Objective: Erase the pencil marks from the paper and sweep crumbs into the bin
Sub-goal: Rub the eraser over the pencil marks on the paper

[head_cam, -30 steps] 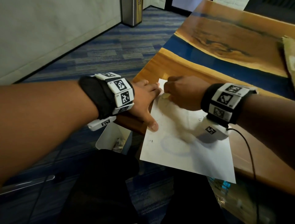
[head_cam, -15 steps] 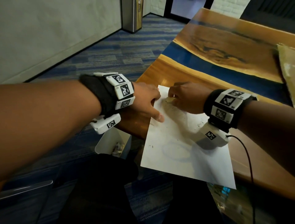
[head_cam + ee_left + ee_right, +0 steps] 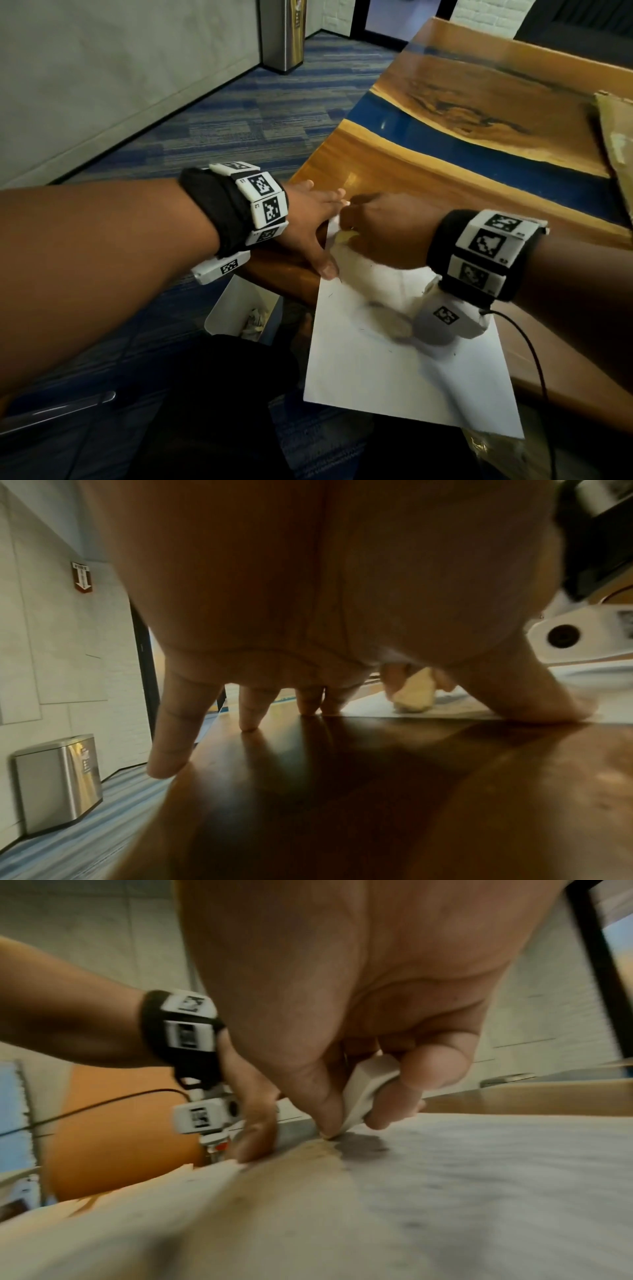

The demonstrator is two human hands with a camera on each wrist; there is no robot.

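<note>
A white sheet of paper (image 3: 394, 370) lies on the wooden table, its near end hanging past the table's edge. Faint pencil marks (image 3: 383, 308) and small dark crumbs show on it. My right hand (image 3: 373, 229) pinches a pale eraser (image 3: 365, 1091) between thumb and fingers and presses it on the paper's far left corner; the eraser (image 3: 413, 693) also shows past my left palm. My left hand (image 3: 315, 226) lies flat with spread fingers on the table, its thumb (image 3: 327, 269) pressing the paper's left edge.
A small white bin (image 3: 233, 308) with crumpled paper stands on the floor below the table's edge, left of the sheet. A steel bin (image 3: 282, 34) stands by the far wall. Brown cardboard (image 3: 616, 137) lies at the table's right. A black cable (image 3: 534, 359) hangs from my right wrist.
My right hand has rubbed the eraser back and forth at the paper's far left corner. The left hand stays pressed on the table and the sheet's edge.
</note>
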